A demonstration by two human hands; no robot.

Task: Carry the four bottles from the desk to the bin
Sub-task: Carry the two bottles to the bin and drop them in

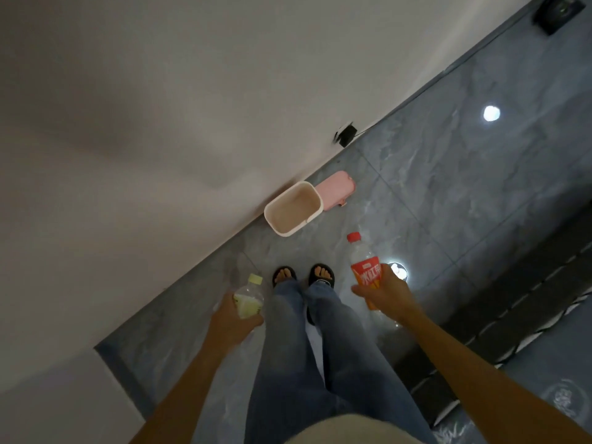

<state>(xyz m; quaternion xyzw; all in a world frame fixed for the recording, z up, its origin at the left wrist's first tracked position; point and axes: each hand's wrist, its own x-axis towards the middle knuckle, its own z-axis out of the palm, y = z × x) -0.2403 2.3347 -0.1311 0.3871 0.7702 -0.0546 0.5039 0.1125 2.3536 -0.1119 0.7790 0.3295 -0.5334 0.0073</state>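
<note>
Grey tiled floor (448, 174), white wall (128, 123), open bin (293, 208) against it.

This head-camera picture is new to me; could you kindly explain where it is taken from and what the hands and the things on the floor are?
The camera sits on a person's head and looks down past their chest, so you see their own two arms, jeans and sandalled feet. There is no machine, only bare hands. The left hand grips a clear bottle with a pale yellow cap. The right hand grips a bottle with a red cap and an orange label. Ahead on the grey tiled floor, by the white wall, stands an open bin; it looks empty. A pink piece, possibly its lid, shows just behind it.
</note>
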